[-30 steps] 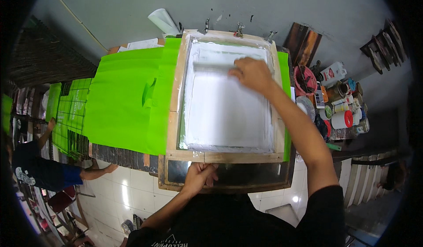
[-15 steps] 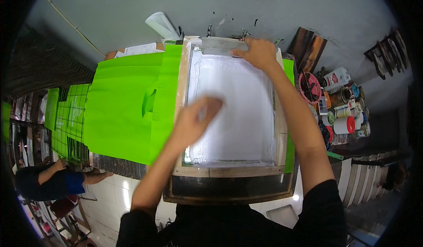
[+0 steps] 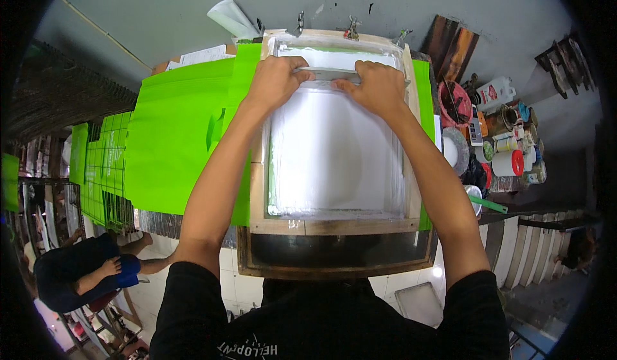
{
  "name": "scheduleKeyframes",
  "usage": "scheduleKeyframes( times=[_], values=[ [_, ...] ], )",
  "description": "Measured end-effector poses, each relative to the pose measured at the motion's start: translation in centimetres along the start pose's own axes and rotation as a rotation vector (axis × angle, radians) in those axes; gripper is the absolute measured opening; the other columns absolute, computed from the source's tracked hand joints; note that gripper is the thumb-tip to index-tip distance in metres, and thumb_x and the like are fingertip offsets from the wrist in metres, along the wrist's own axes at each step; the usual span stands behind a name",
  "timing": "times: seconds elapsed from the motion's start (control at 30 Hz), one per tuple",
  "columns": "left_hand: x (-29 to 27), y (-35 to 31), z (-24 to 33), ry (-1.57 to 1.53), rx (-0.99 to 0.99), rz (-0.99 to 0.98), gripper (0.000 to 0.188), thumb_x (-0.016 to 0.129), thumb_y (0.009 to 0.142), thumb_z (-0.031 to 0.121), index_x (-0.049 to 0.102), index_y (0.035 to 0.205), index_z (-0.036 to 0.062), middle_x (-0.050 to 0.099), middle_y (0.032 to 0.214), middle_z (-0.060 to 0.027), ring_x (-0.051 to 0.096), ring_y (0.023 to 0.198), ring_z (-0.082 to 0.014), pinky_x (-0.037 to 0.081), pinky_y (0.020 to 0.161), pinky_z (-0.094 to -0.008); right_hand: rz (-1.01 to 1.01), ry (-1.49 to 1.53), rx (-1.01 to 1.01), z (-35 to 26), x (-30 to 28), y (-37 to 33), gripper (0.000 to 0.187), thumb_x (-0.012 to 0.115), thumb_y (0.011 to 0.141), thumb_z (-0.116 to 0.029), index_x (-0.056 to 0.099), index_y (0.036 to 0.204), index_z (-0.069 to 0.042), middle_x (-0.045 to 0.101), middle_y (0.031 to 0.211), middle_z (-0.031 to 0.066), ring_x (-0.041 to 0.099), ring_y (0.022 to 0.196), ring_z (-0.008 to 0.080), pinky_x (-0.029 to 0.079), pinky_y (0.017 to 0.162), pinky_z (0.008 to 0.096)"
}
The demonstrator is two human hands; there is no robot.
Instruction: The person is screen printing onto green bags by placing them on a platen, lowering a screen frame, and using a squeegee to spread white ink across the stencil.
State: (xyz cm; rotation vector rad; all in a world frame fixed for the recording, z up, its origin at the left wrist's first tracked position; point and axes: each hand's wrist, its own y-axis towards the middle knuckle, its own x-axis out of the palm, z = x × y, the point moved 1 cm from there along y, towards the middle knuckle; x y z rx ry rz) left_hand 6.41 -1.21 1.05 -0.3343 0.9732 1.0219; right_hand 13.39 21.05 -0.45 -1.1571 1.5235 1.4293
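Observation:
Both of my hands grip a flat, pale squeegee [image 3: 331, 74] that lies crosswise near the far end of a wooden-framed printing screen [image 3: 334, 226]. My left hand [image 3: 279, 80] is closed on its left end, thumb on the near side. My right hand [image 3: 376, 87] is closed on the right end in the same way. White ink or paste smears the inner edges of the screen, and its white mesh [image 3: 331, 154] spreads between my forearms. Bright green bag fabric [image 3: 173, 145], with a cut handle slot, lies left of the screen; a strip of it shows on the right.
Metal clamps [image 3: 351, 29] stand at the screen's far edge. Jars, a white jug [image 3: 496, 91] and a pink bucket [image 3: 454, 103] crowd the right side. A wire rack [image 3: 106, 161] with green pieces stands left. Another person [image 3: 80, 270] sits at lower left.
My left hand has moved up and forward from over the mesh and taken hold of the squeegee's left end. The squeegee sits slightly nearer, tilted differently.

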Motion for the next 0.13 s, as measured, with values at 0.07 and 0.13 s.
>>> scheduleKeyframes(
  times=[0.07,0.13],
  values=[
    [-0.2,-1.7,0.8,-0.002,-0.023,-0.022,0.034,0.077,0.085,0.032,0.078,0.106,0.0052,0.074,0.094,-0.0221,0.071,0.085,-0.0375,0.054,0.081,-0.0431,-0.032,0.012,0.007,-0.7,-0.8,-1.5,0.066,0.070,0.079,-0.069,0.074,0.089,-0.004,0.075,0.085,0.0157,0.073,0.077,0.0324,0.057,0.068,0.0453],
    [-0.2,-3.6,1.2,0.001,-0.044,-0.031,0.034,0.077,0.085,0.032,0.078,0.106,0.0055,0.074,0.094,-0.0223,0.071,0.086,-0.0372,0.054,0.081,-0.0438,-0.112,0.017,0.013,-1.4,-1.8,-2.9,0.067,0.069,0.079,-0.069,0.075,0.091,-0.004,0.075,0.088,0.0174,0.073,0.079,0.0326,0.057,0.069,0.0448]
  ],
)
